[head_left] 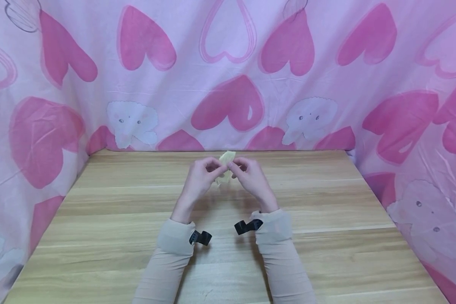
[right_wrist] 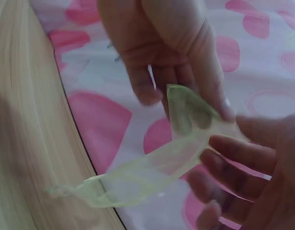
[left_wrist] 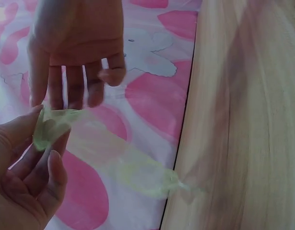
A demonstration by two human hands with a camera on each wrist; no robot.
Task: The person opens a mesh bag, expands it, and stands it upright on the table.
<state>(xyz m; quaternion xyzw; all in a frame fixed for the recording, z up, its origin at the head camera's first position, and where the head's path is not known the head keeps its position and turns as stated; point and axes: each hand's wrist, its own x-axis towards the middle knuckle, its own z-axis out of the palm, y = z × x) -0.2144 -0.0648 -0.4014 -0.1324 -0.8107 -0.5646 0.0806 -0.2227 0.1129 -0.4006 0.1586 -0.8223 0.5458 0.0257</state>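
Note:
Both hands meet over the far middle of the table, holding a sheer, pale yellow-green pouch-like piece [head_left: 227, 157] between them. My left hand [head_left: 203, 177] pinches its upper edge between thumb and fingers. Right beside it, my right hand [head_left: 252, 177] pinches the same edge with thumb and forefinger. In the left wrist view the thin see-through piece [left_wrist: 130, 167] hangs down from the fingers and narrows to a gathered, stringy end. A folded corner of the sheer piece [right_wrist: 185, 112] stands up between the hands in the right wrist view.
A wood-grain table [head_left: 110, 236] lies beneath the hands. Pink curtains [head_left: 228, 101] with hearts and white cartoon figures close off the back and both sides, right at the table's far edge. Black wrist mounts [head_left: 247, 226] sit on the beige sleeves.

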